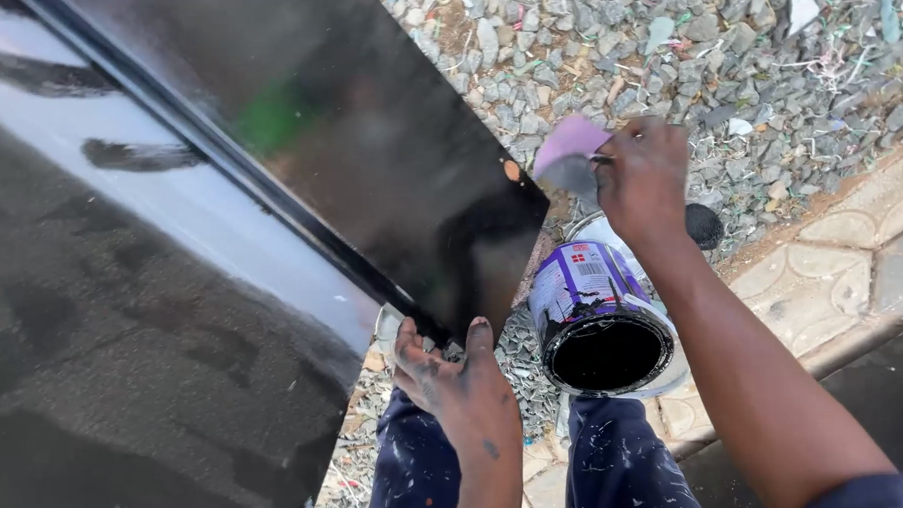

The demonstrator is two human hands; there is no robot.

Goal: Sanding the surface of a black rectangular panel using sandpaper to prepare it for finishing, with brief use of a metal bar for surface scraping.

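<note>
My left hand [458,376] grips the lower corner of a glossy black panel [367,137], thumb and fingers pinching its edge. My right hand [642,177] is closed on a flat pink spreader [568,150] smeared with grey-black filler, held just off the panel's right edge. An open tin [599,319] with a purple label and black contents stands tilted on the ground between my knees, below the right hand. Both hands are stained with dark paint.
A dark car body [125,346] with a pale reflective strip fills the left side. Grey gravel [715,54] with litter lies beyond the panel. Patterned paving stones [861,240] run along the right. My paint-flecked blue trousers [619,468] are at the bottom.
</note>
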